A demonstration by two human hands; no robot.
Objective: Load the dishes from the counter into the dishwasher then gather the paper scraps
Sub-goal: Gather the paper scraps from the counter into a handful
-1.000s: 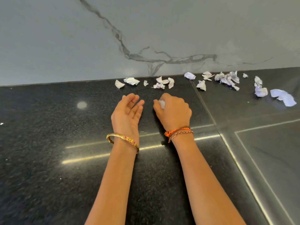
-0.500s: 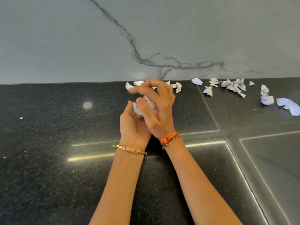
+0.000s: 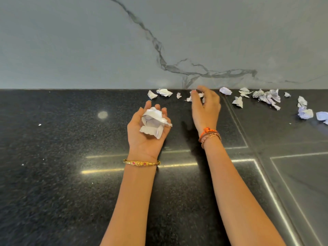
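My left hand (image 3: 144, 134) lies palm up over the black counter (image 3: 53, 157), its fingers cupped round a wad of crumpled white paper scraps (image 3: 153, 122). My right hand (image 3: 206, 107) reaches toward the back wall with loosely spread fingers. Its fingertips hover over two small scraps (image 3: 189, 99); I cannot see it gripping any. More scraps lie along the wall: three small ones left of the right hand (image 3: 164, 92) and a scattered cluster to its right (image 3: 266, 97). No dishes or dishwasher are in view.
A grey marble backsplash (image 3: 159, 41) with a dark vein rises behind the counter. Right of a seam lies a recessed panel with metal trim (image 3: 301, 174). Two bluish scraps (image 3: 305, 113) sit near the right edge. Tiny white specks dot the left counter.
My right hand has left the left palm, where it laid scraps, and moved forward to the scraps by the wall. The left hand now lies open-palmed with the wad showing.
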